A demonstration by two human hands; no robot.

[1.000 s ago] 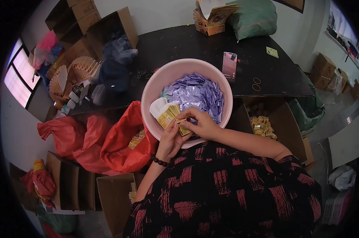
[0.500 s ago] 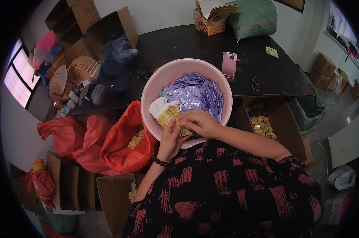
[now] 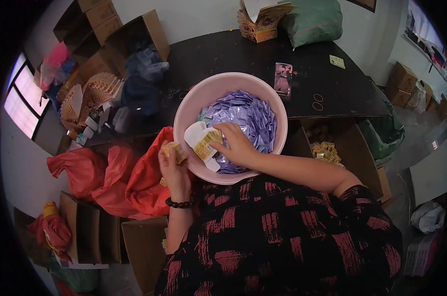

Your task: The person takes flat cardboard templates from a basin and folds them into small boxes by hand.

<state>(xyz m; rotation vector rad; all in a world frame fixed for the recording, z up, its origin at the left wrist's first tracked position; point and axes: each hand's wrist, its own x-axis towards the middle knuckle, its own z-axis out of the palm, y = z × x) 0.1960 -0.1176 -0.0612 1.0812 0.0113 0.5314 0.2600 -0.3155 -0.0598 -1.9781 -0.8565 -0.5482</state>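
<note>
Purple sachets (image 3: pixel 243 116) fill a pink basin (image 3: pixel 184 106) right in front of me. On top of them, at the left, lies a fanned stack of flat yellow-and-white cartons (image 3: pixel 202 147). My right hand (image 3: pixel 237 145) grips the right edge of this stack between thumb and fingers. My left hand (image 3: pixel 175 176), with a dark bead bracelet at the wrist, is outside the basin over an open red bag (image 3: pixel 152 170). It holds up a small yellow box (image 3: pixel 174 152), slightly blurred, in its fingertips.
A cardboard box of small yellow boxes (image 3: pixel 326 153) stands to the right below the black table (image 3: pixel 218 54). A phone (image 3: pixel 283 79) and two rubber bands (image 3: pixel 317 102) lie on the table. Printed fans (image 3: pixel 93 96) and cardboard boxes (image 3: pixel 139 37) crowd the left.
My left hand has moved left out of the basin with a small yellow box, over the red bag. My right hand has shifted from working beside it onto the carton stack.
</note>
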